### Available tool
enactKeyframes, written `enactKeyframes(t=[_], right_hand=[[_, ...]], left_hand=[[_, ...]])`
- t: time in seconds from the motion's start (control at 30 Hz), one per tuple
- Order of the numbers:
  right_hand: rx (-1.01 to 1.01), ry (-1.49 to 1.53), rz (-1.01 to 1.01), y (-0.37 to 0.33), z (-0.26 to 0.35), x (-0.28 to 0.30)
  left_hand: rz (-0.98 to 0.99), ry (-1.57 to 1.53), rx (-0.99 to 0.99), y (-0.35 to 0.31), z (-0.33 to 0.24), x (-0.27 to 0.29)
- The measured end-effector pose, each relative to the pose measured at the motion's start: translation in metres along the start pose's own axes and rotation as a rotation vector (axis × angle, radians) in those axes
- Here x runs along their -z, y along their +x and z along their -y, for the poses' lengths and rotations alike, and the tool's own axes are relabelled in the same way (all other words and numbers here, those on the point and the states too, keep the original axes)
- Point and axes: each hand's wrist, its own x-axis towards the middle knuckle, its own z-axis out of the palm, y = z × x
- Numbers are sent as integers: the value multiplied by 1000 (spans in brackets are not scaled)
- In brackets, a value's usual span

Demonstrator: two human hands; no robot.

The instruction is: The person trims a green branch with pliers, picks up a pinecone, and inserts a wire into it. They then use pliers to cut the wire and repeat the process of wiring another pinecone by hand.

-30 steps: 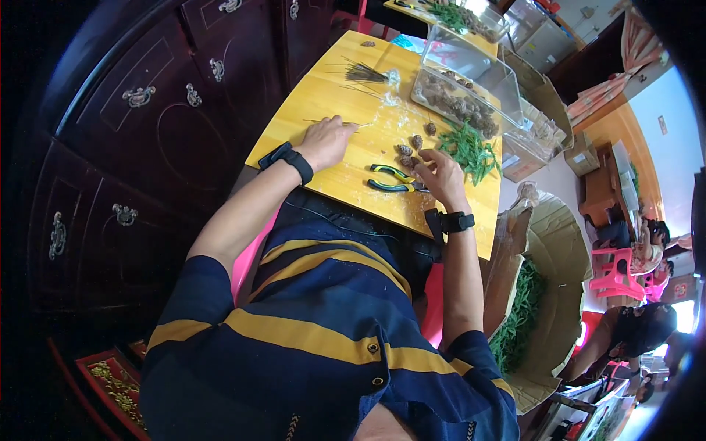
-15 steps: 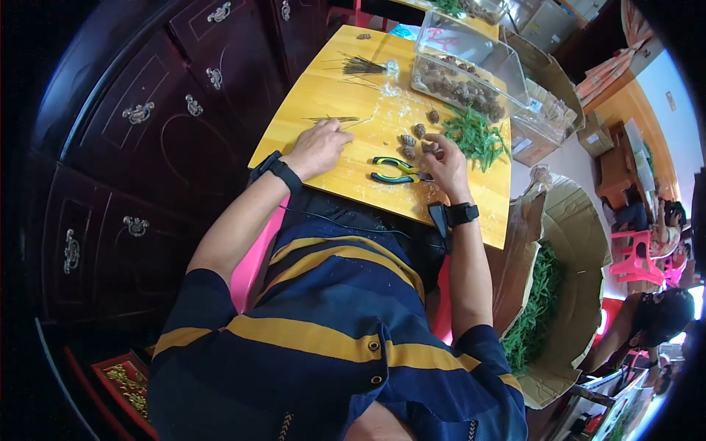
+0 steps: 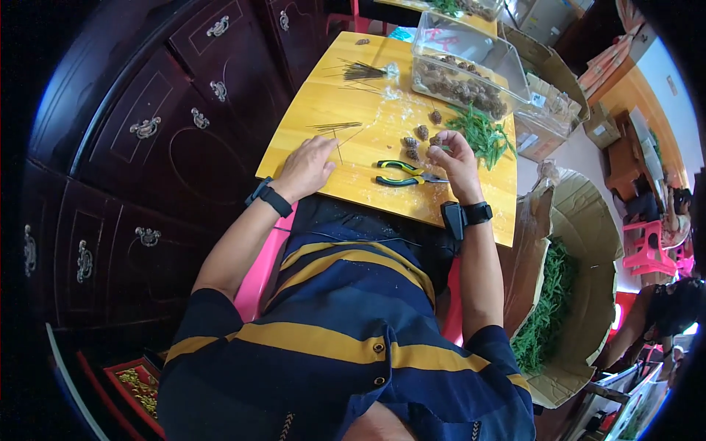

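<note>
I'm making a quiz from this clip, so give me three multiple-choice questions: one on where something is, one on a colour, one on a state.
1. Where do the pliers lie?
A. on the table between the hands
B. in the clear box
C. on the floor

2. What colour is the tabletop?
A. white
B. yellow
C. black

3. How is the left hand?
A. gripping the pliers
B. resting on the table
C. raised in the air

Answers: 1 A, they sit between both hands. 2 B, the wood is yellow. 3 B, its palm is down by thin sticks.

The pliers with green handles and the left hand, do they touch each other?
Apart. The head view shows bare yellow table between the left hand and the pliers; the hand lies flat by thin sticks.
</note>
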Motion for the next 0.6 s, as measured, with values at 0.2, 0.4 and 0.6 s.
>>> enactKeyframes(t=[0.2,0.4,0.6], right_hand=[[-11,6,23,-1,8,-4],[-34,-16,69,-1,10,-6],[-58,-21,74,-3,9,-6]], left_hand=[[136,57,47,-2,-1,5],[51,52,119,7,15,0],[183,238,105,20,25,-2]])
